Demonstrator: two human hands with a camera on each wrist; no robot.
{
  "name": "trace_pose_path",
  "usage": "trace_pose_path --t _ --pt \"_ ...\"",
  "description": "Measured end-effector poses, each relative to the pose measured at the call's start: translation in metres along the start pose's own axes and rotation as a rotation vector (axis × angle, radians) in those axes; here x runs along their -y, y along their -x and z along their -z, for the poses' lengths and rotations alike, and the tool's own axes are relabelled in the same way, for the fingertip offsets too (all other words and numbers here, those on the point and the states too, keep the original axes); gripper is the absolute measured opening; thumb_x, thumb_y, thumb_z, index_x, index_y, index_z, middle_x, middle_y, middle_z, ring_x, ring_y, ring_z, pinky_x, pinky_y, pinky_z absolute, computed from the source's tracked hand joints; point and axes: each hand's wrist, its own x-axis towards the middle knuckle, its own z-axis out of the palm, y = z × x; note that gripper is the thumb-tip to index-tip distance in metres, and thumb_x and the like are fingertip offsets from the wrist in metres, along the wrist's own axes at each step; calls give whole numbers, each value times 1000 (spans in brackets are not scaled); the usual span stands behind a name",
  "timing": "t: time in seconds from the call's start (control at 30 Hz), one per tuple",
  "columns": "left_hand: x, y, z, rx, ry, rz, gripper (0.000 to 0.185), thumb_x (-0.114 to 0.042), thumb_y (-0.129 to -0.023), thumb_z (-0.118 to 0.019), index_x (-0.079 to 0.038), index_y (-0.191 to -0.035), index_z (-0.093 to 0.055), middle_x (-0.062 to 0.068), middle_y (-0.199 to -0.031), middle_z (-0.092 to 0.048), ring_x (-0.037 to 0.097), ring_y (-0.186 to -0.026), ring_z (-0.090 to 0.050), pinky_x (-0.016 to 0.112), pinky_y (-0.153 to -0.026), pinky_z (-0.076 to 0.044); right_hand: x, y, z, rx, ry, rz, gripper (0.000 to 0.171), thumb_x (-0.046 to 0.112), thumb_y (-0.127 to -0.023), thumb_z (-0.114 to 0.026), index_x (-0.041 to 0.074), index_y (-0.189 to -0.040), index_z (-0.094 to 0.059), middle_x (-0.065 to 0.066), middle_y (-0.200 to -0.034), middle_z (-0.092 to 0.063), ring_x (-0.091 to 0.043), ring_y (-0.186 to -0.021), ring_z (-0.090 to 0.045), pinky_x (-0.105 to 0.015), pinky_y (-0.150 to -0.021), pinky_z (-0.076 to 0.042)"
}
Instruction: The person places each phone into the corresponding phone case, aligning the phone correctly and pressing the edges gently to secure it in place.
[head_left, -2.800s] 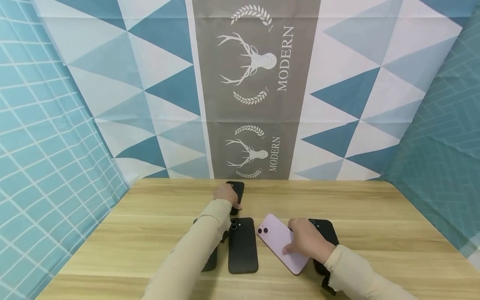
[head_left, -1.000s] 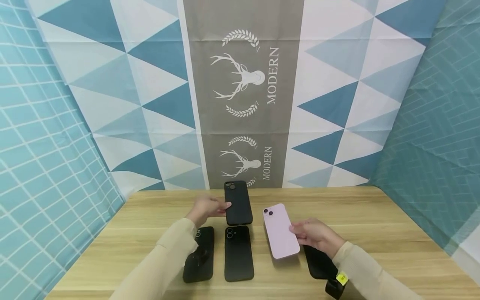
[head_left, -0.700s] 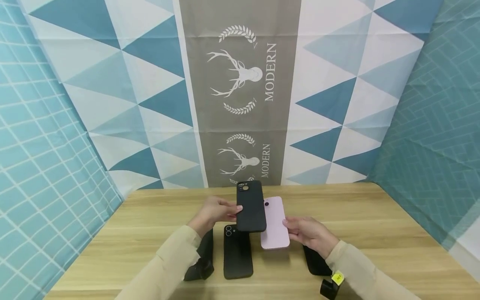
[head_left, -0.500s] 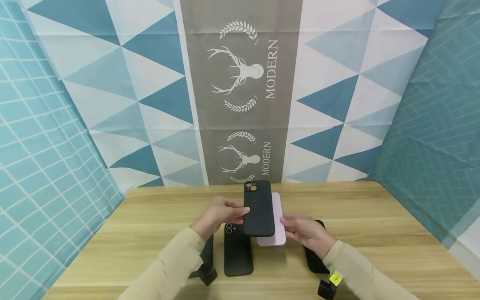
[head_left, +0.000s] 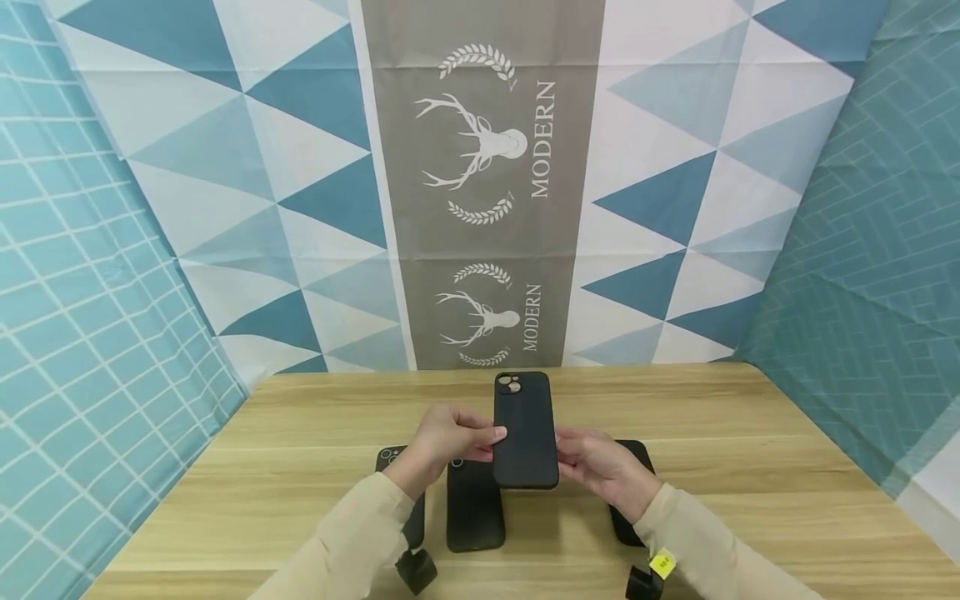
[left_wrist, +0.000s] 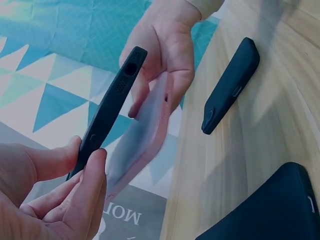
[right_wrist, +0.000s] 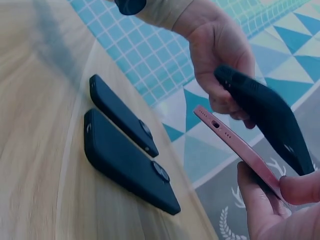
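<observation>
Item: matte black phone case, pinched by left hand above table; slim pink phone beneath, gripped by right hand. Risk: misaligned corners jam; phone may slip.

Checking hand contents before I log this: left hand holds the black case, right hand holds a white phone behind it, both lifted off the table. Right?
Not quite: the phone in the right hand is pink, not white, as the right wrist view shows. The rest stands: the left hand holds the black case in front of it, both off the table.
</observation>
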Motion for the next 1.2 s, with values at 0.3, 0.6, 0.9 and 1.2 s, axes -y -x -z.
trace_pose_path --t 0.3,0.6,0.9,1.2 --pt "5 9 4 -32 -11 4 27 -15 -79 -79 5 -96 -72 10 -85 -74 11 -65 -70 33 -67 -61 1 4 -13 44 24 19 55 2 -97 -45 -18 -143 -21 9 -101 -66 0 -93 -64 -16 -85 -53" --pt "3 24 4 -69 0 -24 29 -17 -78 -79 5 -94 -71 13 -81 -75 16 -65 -72 34 -68 -61 4 7 -21 46 -12 24 54 1 -97 -45 -19 -142 -22 8 -96 -68 0 -89 -65 -15 -83 -54" --pt "6 34 5 -98 -83 -92 26 -16 -77 -80 4 -88 -67 15 -76 -74 20 -62 -72 34 -63 -61 1 10 -23 76 -3 21 54 1 -99 -40 -18 -144 -18 6 -104 -68 -1 -96 -64 -17 -86 -54" --pt "13 33 7 -8 -70 -85 35 -19 -83 -75 9 -102 -66 18 -87 -74 19 -71 -73 33 -68 -61 3 13 -23 72 -33 4 54 1 -99 -38 -18 -144 -16 7 -103 -68 -1 -96 -65 -17 -87 -53"
